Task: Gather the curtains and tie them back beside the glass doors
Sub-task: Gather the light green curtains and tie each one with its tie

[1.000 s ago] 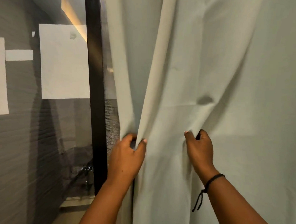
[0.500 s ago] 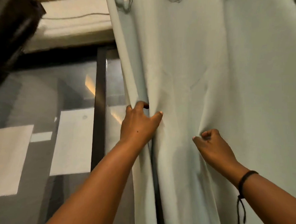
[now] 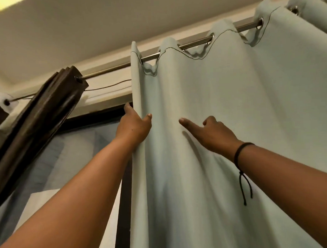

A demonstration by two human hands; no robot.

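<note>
A pale green curtain [image 3: 232, 106] hangs by metal eyelets from a silver rod [image 3: 195, 42] and fills the right half of the view. My left hand [image 3: 134, 127] is raised high and grips the curtain's left edge, fingers wrapped behind the hem and thumb on the front. My right hand [image 3: 208, 132] is a short way to the right, in front of the cloth with the index finger stretched out toward the fabric; it holds nothing. A black cord bracelet sits on that wrist. The glass door [image 3: 71, 164] with its dark frame [image 3: 123, 208] shows to the left.
A dark brown curtain [image 3: 34, 124] is bunched on the same rod at the left, slanting across the view. A thin cable [image 3: 105, 87] runs along the wall under the rod. The ceiling is close above.
My view has tilted up to the rod. Both hands have climbed higher on the curtain. My right hand has let go of its fold and its index finger now points out.
</note>
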